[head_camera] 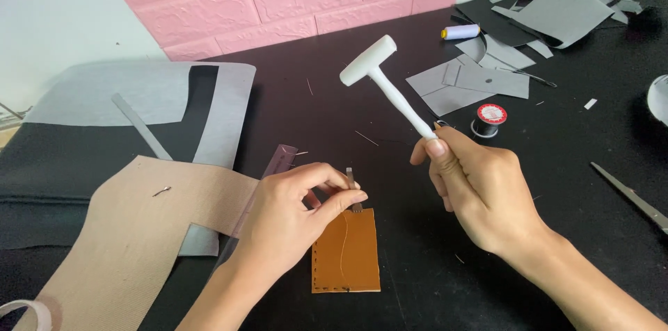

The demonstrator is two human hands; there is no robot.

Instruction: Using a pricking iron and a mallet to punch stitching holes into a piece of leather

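Black worktop (390,164) w/ grey & tan fabric offcuts at left. Right hand (480,195) raised above it, fist closed round handle of white mallet (379,77), head tilted up-left. Left hand (296,223) lower, fingers pinching small metal punch (353,188) upright, tip on top edge of tan leather piece (346,251), which lies flat just right of that hand.

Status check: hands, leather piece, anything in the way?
Left hand pinches chisel upright on leather. Right hand holds mallet raised above. Nothing between them.
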